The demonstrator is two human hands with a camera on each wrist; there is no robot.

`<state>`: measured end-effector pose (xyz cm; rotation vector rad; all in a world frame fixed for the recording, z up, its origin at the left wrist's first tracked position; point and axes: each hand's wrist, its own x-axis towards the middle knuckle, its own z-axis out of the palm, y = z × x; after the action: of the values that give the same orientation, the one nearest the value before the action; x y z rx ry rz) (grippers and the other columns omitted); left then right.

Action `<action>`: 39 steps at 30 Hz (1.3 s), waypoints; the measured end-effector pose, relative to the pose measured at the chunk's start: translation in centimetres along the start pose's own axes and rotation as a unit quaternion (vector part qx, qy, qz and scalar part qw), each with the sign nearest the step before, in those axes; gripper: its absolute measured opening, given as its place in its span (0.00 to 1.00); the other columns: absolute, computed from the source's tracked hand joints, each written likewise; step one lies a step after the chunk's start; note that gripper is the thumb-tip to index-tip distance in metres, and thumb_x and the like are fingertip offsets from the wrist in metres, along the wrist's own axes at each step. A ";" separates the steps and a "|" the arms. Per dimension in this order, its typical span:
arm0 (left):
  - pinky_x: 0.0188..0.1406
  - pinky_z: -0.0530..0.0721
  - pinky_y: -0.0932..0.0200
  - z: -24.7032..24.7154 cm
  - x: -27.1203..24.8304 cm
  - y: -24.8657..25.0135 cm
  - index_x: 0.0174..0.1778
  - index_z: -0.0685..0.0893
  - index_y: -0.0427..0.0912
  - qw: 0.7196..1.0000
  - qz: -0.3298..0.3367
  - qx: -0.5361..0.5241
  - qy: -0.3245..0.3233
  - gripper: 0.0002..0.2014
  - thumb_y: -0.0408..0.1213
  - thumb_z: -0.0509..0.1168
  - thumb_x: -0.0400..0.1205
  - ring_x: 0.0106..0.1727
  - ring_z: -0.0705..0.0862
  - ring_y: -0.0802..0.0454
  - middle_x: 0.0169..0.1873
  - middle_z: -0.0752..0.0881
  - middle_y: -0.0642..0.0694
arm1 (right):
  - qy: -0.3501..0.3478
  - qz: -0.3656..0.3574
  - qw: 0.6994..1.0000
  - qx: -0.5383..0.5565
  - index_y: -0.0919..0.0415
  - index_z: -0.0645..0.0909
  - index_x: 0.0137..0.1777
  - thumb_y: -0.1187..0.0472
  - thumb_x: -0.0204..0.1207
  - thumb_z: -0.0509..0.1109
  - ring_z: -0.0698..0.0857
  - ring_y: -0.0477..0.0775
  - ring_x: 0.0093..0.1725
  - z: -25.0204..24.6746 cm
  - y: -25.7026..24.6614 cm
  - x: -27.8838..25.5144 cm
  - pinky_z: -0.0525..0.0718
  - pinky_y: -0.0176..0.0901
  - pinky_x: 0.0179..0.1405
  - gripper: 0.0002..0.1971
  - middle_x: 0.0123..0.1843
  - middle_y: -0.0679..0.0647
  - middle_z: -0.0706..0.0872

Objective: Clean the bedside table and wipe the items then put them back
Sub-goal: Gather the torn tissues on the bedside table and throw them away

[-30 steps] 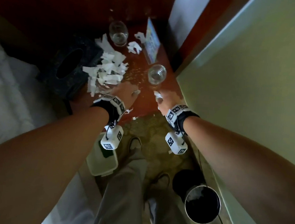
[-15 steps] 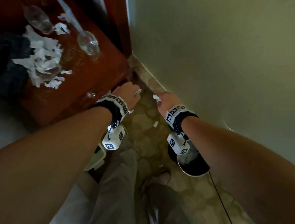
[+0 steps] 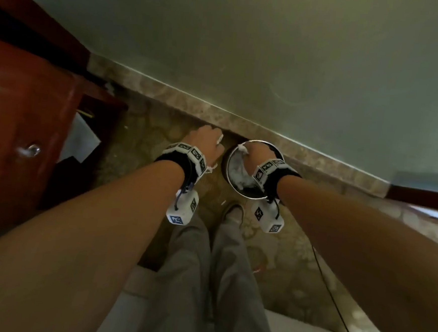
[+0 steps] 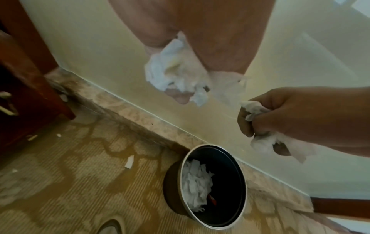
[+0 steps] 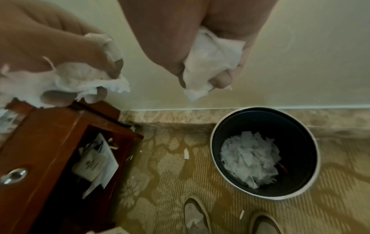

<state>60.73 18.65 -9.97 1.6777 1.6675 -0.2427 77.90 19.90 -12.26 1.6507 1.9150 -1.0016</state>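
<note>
1. While both fists are hanging above the floor by the wall, the left hand (image 3: 207, 143) is clutching a crumpled wad of white tissue (image 4: 176, 71), its fingers (image 5: 104, 93) curled tight around the paper so that ragged ends are sticking out below.
2. The right hand (image 3: 256, 156) is gripping a second wad of tissue (image 5: 212, 60), fingers (image 4: 245, 125) pressed closed around it; in the head view this hand is sitting directly over the bin.
3. The bin (image 5: 312, 178), round, black inside with a pale rim, is standing on the floor touching the skirting board, and a heap of torn white paper (image 5: 250, 159) is lying in its bottom.
4. The left hand is hovering just beside the bin's rim, not over the opening.
5. The bedside table (image 3: 30, 114), red-brown wood with a metal knob (image 3: 29, 149), is standing to the left, well apart from the bin; papers (image 5: 96, 163) are showing in its open lower part.
6. Small paper scraps (image 5: 186, 153) are lying on the patterned carpet (image 4: 60, 190) between table and bin.
7. The person's shoes (image 5: 197, 216) are pointing toward the bin.
</note>
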 end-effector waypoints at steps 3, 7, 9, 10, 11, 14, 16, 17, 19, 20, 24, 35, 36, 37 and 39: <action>0.47 0.75 0.49 3.1 2.8 1.7 0.58 0.78 0.41 1.000 0.016 0.009 -0.025 0.13 0.44 0.59 0.83 0.54 0.81 0.36 0.56 0.78 0.39 | 0.011 0.045 0.998 0.041 0.60 0.81 0.62 0.62 0.82 0.62 0.85 0.64 0.58 1.7 3.7 1.2 0.81 0.49 0.54 0.12 0.59 0.60 0.86; 0.47 0.78 0.45 7.7 5.8 3.9 0.59 0.73 0.41 0.997 0.015 0.016 -0.078 0.16 0.47 0.62 0.82 0.54 0.81 0.34 0.59 0.74 0.39 | 0.013 0.102 0.991 0.089 0.63 0.77 0.68 0.66 0.82 0.60 0.83 0.66 0.62 4.2 7.5 3.1 0.77 0.46 0.50 0.16 0.63 0.62 0.83; 0.50 0.79 0.44 10.0 7.4 4.9 0.64 0.72 0.41 0.994 0.004 0.015 -0.107 0.18 0.47 0.62 0.82 0.55 0.81 0.34 0.61 0.72 0.40 | 0.027 0.118 0.986 0.113 0.64 0.75 0.70 0.65 0.82 0.59 0.82 0.67 0.64 5.9 9.2 4.1 0.77 0.48 0.52 0.17 0.65 0.63 0.81; 0.50 0.80 0.44 11.1 8.0 5.3 0.65 0.72 0.41 0.993 -0.004 0.009 -0.117 0.18 0.45 0.63 0.82 0.55 0.81 0.34 0.62 0.71 0.39 | 0.027 0.126 0.984 0.123 0.65 0.74 0.71 0.64 0.82 0.59 0.81 0.67 0.64 6.8 9.9 4.6 0.77 0.49 0.53 0.18 0.67 0.63 0.80; 0.50 0.80 0.44 12.2 8.9 5.6 0.66 0.72 0.41 0.993 -0.011 0.004 -0.121 0.20 0.44 0.64 0.82 0.56 0.80 0.33 0.64 0.70 0.39 | 0.028 0.134 0.982 0.131 0.65 0.73 0.71 0.63 0.82 0.59 0.80 0.68 0.64 7.7 10.6 5.0 0.77 0.49 0.53 0.18 0.67 0.64 0.79; 0.53 0.79 0.45 15.4 11.4 6.0 0.69 0.69 0.41 0.992 -0.017 -0.003 -0.123 0.24 0.42 0.67 0.80 0.61 0.78 0.32 0.67 0.67 0.38 | 0.025 0.150 0.975 0.161 0.64 0.71 0.73 0.62 0.83 0.60 0.79 0.68 0.64 10.0 12.6 6.5 0.76 0.50 0.54 0.19 0.69 0.64 0.75; 0.53 0.77 0.47 17.4 13.2 6.0 0.71 0.67 0.40 0.993 -0.014 -0.012 -0.120 0.26 0.42 0.68 0.80 0.63 0.77 0.33 0.70 0.65 0.38 | 0.022 0.157 0.971 0.181 0.63 0.68 0.75 0.61 0.82 0.62 0.78 0.67 0.66 11.6 14.0 7.7 0.75 0.49 0.56 0.21 0.72 0.63 0.72; 0.56 0.77 0.47 18.3 13.9 5.9 0.73 0.66 0.39 0.993 -0.010 -0.019 -0.118 0.28 0.43 0.68 0.80 0.65 0.77 0.34 0.71 0.65 0.38 | 0.020 0.157 0.969 0.190 0.61 0.67 0.77 0.60 0.82 0.64 0.77 0.67 0.68 12.4 14.6 8.3 0.76 0.49 0.58 0.24 0.74 0.62 0.69; 0.67 0.76 0.46 20.0 15.3 5.5 0.78 0.62 0.40 0.991 -0.007 -0.041 -0.123 0.34 0.46 0.68 0.80 0.71 0.73 0.36 0.75 0.63 0.38 | 0.013 0.149 0.967 0.205 0.58 0.61 0.81 0.58 0.78 0.70 0.73 0.65 0.74 14.0 15.7 9.5 0.74 0.51 0.68 0.33 0.80 0.59 0.63; 0.71 0.74 0.45 20.7 15.7 5.1 0.81 0.59 0.43 0.990 -0.006 -0.052 -0.133 0.37 0.46 0.68 0.79 0.74 0.70 0.36 0.77 0.61 0.39 | 0.009 0.145 0.968 0.207 0.56 0.58 0.83 0.56 0.76 0.73 0.69 0.63 0.78 14.7 16.1 9.9 0.71 0.51 0.73 0.38 0.83 0.58 0.59; 0.75 0.70 0.42 22.0 15.9 3.8 0.85 0.50 0.49 0.983 0.007 -0.030 -0.183 0.43 0.49 0.68 0.79 0.79 0.65 0.35 0.83 0.54 0.41 | 0.006 0.141 0.969 0.202 0.54 0.54 0.85 0.52 0.73 0.75 0.63 0.63 0.82 15.9 17.1 10.1 0.68 0.51 0.77 0.44 0.86 0.56 0.52; 0.68 0.75 0.40 9.9 8.5 4.4 0.80 0.63 0.47 0.987 0.043 0.073 -0.137 0.36 0.52 0.69 0.78 0.73 0.70 0.36 0.76 0.67 0.41 | -0.037 0.056 0.997 0.047 0.57 0.68 0.79 0.52 0.72 0.74 0.75 0.67 0.71 6.2 11.1 4.5 0.79 0.60 0.68 0.35 0.77 0.60 0.70; 0.67 0.76 0.40 8.2 7.5 4.2 0.80 0.64 0.46 0.989 0.038 0.072 -0.127 0.35 0.52 0.68 0.79 0.73 0.71 0.36 0.75 0.68 0.41 | -0.038 0.043 0.997 0.043 0.57 0.69 0.77 0.52 0.73 0.72 0.76 0.67 0.70 4.9 9.9 3.9 0.80 0.61 0.67 0.33 0.76 0.59 0.71; 0.66 0.76 0.41 6.6 6.5 3.8 0.79 0.65 0.45 0.990 0.032 0.071 -0.115 0.34 0.51 0.67 0.79 0.72 0.71 0.37 0.75 0.69 0.41 | -0.037 0.031 0.998 0.037 0.57 0.70 0.76 0.53 0.73 0.71 0.76 0.66 0.70 3.6 8.7 3.3 0.80 0.61 0.66 0.31 0.76 0.59 0.72; 0.65 0.76 0.43 3.4 4.3 2.9 0.80 0.66 0.45 0.993 0.013 0.072 -0.095 0.33 0.51 0.66 0.80 0.72 0.73 0.37 0.74 0.71 0.41 | -0.031 0.006 0.999 0.019 0.56 0.71 0.75 0.52 0.75 0.70 0.77 0.65 0.69 1.3 5.9 2.0 0.81 0.60 0.65 0.28 0.74 0.58 0.75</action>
<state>65.26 20.29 -13.92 1.7217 1.5171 -0.5042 82.99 20.46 -15.99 1.6304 1.8541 -1.0769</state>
